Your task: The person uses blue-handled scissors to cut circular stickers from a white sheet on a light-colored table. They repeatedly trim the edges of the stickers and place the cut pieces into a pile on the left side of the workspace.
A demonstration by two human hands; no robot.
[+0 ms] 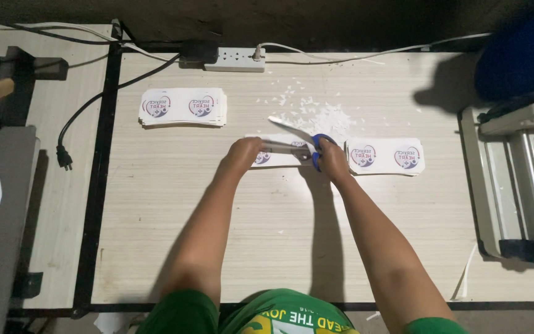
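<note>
A strip of printed stickers point(279, 151) is being held flat on the pale wooden surface point(279, 235), near its middle, with its long axis running left to right across the view. The left end of the strip is being pinned under the left hand point(242, 154), whose fingers are curled down onto the paper; how tightly the strip is being pinched cannot be told. At the right end, blue-handled scissors point(301, 139) are being gripped in the right hand point(332, 159), fingers closed through the loops, and the blades are being held parted, pointing up and to the left over the strip's upper edge. The strip is thus lying directly between the two hands — the cutting hand on the right, the steadying hand on the left.

Just beyond the blades, small white paper trimmings point(316, 111) are lying scattered. A short stack of finished stickers point(385, 156) is resting just beside the right hand, while a taller stack of sticker sheets point(183, 106) is lying well apart, toward the far left. A white power strip point(233, 59) is lying along the far edge, and a grey roller machine point(520, 179) is standing at the right side.
</note>
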